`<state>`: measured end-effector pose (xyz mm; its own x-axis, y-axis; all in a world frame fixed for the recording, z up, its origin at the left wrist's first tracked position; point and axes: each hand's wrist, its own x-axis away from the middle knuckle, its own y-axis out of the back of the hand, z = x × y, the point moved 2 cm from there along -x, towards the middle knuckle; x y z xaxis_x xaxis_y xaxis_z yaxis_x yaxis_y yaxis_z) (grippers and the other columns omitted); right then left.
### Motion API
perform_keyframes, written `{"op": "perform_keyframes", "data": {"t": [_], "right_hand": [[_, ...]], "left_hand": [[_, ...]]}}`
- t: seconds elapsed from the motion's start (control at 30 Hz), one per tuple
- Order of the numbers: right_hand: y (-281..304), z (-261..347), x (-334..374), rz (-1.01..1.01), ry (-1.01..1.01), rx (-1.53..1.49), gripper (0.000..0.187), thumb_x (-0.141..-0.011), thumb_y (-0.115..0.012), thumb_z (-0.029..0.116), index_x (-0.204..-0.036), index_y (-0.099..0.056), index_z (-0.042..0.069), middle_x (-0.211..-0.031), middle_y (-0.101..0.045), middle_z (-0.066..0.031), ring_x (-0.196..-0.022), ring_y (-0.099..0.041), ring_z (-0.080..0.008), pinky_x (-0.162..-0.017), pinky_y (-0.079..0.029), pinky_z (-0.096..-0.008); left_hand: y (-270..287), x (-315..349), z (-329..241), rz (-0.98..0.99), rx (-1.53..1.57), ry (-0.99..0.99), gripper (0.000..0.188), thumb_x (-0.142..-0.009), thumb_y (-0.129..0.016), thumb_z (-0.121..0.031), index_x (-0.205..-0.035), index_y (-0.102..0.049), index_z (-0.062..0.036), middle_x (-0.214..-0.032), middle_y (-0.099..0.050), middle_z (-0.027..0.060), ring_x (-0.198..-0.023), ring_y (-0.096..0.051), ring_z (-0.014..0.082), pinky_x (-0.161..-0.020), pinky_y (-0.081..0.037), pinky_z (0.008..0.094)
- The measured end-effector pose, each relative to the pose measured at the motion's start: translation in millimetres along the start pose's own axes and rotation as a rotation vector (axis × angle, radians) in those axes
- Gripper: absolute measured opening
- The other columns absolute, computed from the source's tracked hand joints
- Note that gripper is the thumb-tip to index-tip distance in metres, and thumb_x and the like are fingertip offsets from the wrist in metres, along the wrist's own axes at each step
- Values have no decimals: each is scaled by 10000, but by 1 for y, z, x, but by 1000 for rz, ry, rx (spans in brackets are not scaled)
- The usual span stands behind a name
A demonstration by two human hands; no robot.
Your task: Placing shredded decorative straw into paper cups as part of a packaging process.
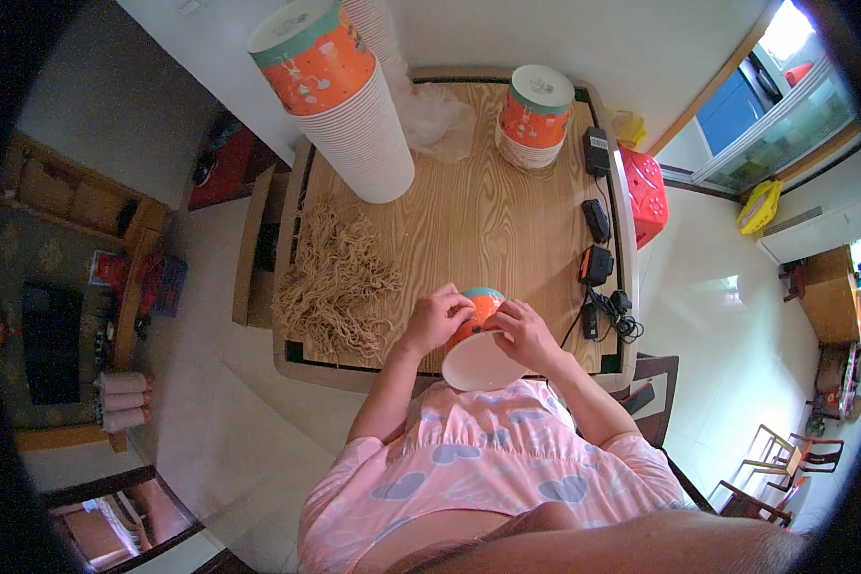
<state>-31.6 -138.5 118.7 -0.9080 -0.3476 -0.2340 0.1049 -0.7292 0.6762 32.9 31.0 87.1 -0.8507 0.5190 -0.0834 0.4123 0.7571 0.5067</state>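
Note:
An orange paper bucket (475, 320) with a teal band lies tipped at the table's near edge, against my clothes, its white open mouth toward me. On its left side is my left hand (440, 319), fingers bent and closed on the wall. From the right, my right hand (524, 335) pinches at the same bucket near its rim. Whether a cord is between the fingertips is too small to tell. To the left of my hands a tangled heap of tan cords (335, 277) covers part of the table (450, 225).
A tall leaning stack of paper buckets (349, 124) stands at the back left beside crumpled clear plastic (435, 120). A shorter bucket stack (534, 120) is at the back right. Black adapters (596, 222) and cables line the right edge. A red plastic stool (644, 196) stands beyond it.

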Motion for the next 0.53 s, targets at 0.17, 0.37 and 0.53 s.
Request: {"op": "perform_keyframes", "data": {"t": [0.17, 0.37, 0.53], "right_hand": [[-4, 0, 3, 20, -110, -40, 288, -664, -563, 33, -946, -533, 80, -902, -510, -129, -862, -502, -321, -747, -421, -399], [-3, 2, 4, 42, -95, -59, 288, -693, -566, 59, -977, -520, 75, -919, -512, -139, -846, -511, -339, -742, -430, -406], [-2, 1, 3, -13, -6, -4, 293, -676, -586, 53, -961, -519, 59, -869, -513, -125, -811, -521, -313, -710, -444, -374]], "left_hand": [[-8, 0, 11, -20, -43, -60, 71, -717, -621, -108, -760, -629, -53, -695, -533, 81, -642, -574, 230, -564, -456, 322], [-8, -3, 9, 35, 20, 20, 66, -711, -626, -51, -777, -628, -50, -687, -495, 57, -623, -512, 166, -524, -400, 273], [-11, -4, 13, 63, 42, 4, 72, -718, -621, -51, -788, -633, -60, -699, -503, 46, -639, -517, 183, -555, -414, 275]]}}
